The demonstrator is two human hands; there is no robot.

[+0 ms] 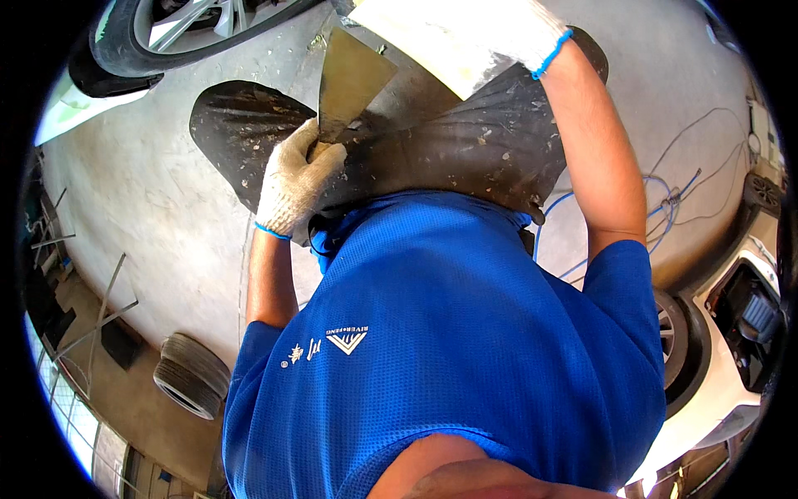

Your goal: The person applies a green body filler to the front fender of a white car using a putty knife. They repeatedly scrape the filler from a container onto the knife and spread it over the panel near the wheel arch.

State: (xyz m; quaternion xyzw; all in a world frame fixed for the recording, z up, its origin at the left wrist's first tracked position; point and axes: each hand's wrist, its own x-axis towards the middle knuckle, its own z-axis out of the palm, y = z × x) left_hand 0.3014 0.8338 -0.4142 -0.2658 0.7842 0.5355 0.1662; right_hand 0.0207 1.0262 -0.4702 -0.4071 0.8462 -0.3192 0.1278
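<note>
My left hand (299,179), in a white knit glove with a blue cuff, is closed around the handle of a scraper (353,83). The scraper's wide, flat blade points up and away, smeared with a dull yellowish film. My right hand (536,37), gloved the same way, is at the top edge beside a pale yellowish flat panel (428,46). Glare and the picture's edge hide its fingers, so I cannot tell whether it grips the panel. Below the panel, my dark, stained trousers (465,154) cover my bent, spread legs.
A car wheel (195,29) stands close at the upper left. Two stacked tyres (193,374) lie at the lower left, near thin metal bars (100,320). Blue hose (665,204) coils on the floor to my right. Farther right is a white car (702,366) with an open cavity.
</note>
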